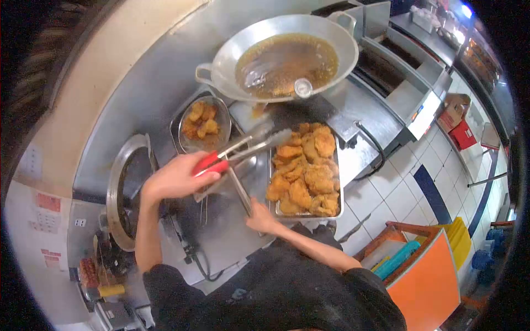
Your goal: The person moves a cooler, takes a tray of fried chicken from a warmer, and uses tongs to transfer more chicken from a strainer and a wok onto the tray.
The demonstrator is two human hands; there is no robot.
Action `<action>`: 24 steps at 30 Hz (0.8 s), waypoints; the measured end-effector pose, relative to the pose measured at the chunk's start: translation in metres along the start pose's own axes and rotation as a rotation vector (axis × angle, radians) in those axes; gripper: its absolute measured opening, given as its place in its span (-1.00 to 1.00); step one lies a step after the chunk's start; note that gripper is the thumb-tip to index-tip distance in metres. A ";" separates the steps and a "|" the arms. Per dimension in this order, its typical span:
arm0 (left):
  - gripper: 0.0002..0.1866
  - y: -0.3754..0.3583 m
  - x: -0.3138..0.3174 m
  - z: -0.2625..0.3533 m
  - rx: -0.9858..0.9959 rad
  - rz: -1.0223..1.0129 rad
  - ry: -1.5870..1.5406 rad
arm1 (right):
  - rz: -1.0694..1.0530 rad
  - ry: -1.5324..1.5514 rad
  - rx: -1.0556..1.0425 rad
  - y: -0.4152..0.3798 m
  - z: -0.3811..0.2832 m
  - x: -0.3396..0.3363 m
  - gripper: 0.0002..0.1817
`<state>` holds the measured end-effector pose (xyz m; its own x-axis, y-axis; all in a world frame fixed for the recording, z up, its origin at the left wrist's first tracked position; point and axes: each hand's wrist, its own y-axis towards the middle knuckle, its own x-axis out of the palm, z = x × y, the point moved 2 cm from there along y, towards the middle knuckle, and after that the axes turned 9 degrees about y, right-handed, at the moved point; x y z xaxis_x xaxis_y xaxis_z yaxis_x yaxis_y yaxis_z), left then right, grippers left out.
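Observation:
My left hand (pixel 179 176) is closed around the red handles of metal tongs (pixel 251 146). The tong jaws are apart and reach over the left edge of a rectangular metal tray (pixel 341 212) heaped with golden fried chicken (pixel 306 171). My right hand (pixel 262 218) grips the long metal handle of a round strainer (pixel 190 146). This handle runs up behind the tongs toward the strainer bowl, where several fried pieces (pixel 201 118) lie. The strainer sits over a rectangular pan at the back left of the counter.
A large wok (pixel 221 55) of oil, with a round dial thermometer (pixel 303 87) at its near rim, stands beyond the tray. To the left is another round pan (pixel 116 193). Fryer wells (pixel 378 66) stand at right; an orange-sided bin (pixel 425 281) is beside me.

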<state>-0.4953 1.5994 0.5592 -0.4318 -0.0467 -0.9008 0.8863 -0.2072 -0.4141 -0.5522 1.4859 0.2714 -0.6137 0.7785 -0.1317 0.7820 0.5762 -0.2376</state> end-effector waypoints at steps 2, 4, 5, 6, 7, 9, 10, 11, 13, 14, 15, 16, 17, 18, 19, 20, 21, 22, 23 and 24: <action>-0.45 -0.011 -0.029 -0.005 -0.001 0.204 -0.070 | -0.014 0.022 0.024 0.000 -0.003 -0.005 -0.41; -0.46 -0.007 -0.058 0.000 -0.042 0.265 -0.001 | -0.011 0.016 0.049 0.001 0.000 -0.001 -0.47; -0.45 0.006 -0.065 -0.002 -0.022 0.363 0.099 | -0.010 0.000 0.042 0.002 0.004 0.001 -0.47; -0.47 0.021 -0.074 0.001 -0.085 0.336 0.193 | 0.004 -0.010 0.008 0.004 0.007 0.003 -0.46; -0.49 0.040 -0.077 0.001 -0.087 0.372 0.368 | 0.017 -0.020 -0.027 0.005 0.010 0.005 -0.45; -0.47 0.088 -0.077 -0.001 -0.072 0.380 0.596 | 0.031 -0.054 -0.084 0.004 0.011 0.005 -0.42; -0.43 0.111 -0.077 0.000 -0.053 0.353 0.651 | 0.022 -0.068 -0.049 0.004 0.007 0.003 -0.41; -0.45 0.131 -0.075 0.005 -0.028 0.343 0.747 | 0.017 -0.078 -0.014 0.004 0.006 0.003 -0.40; -0.48 0.166 -0.067 0.017 0.019 0.304 0.893 | 0.020 -0.094 -0.012 0.003 0.009 0.004 -0.38; -0.49 0.182 -0.064 0.022 0.040 0.278 0.946 | 0.036 -0.097 -0.036 0.003 0.012 0.006 -0.38; -0.49 0.200 -0.059 0.025 0.048 0.291 0.960 | 0.053 -0.096 -0.060 0.005 0.013 0.006 -0.37; -0.51 0.218 -0.052 0.026 0.084 0.305 0.977 | 0.016 -0.073 -0.039 0.006 0.011 0.005 -0.38; -0.52 0.234 -0.044 0.027 0.119 0.317 0.994 | 0.030 -0.067 -0.045 0.006 0.013 0.005 -0.38; -0.52 0.249 -0.036 0.030 0.127 0.325 1.006 | 0.015 -0.057 -0.047 0.007 0.015 0.006 -0.38; -0.64 0.260 -0.029 0.032 0.147 0.429 0.975 | -0.003 -0.050 -0.048 0.009 0.016 0.006 -0.38; -0.73 0.270 -0.022 0.031 0.164 0.531 0.936 | 0.003 -0.050 -0.052 0.007 0.009 0.002 -0.38; -0.73 0.280 -0.019 0.026 0.165 0.536 0.937 | -0.011 -0.043 -0.011 0.005 0.004 0.000 -0.38; -0.75 0.286 -0.018 0.025 0.203 0.492 0.936 | -0.025 -0.036 0.032 0.003 0.001 -0.002 -0.38; -0.78 0.292 -0.016 0.023 0.243 0.446 0.935 | -0.020 -0.038 0.034 0.004 0.003 -0.001 -0.38; -0.78 0.295 -0.013 0.019 0.247 0.447 0.931 | -0.001 -0.057 -0.004 0.006 0.007 0.001 -0.38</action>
<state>-0.2311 1.5203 0.4516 0.3164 0.5773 -0.7527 0.8290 -0.5540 -0.0764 -0.5493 1.4885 0.2630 -0.6199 0.7624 -0.1859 0.7815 0.5782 -0.2343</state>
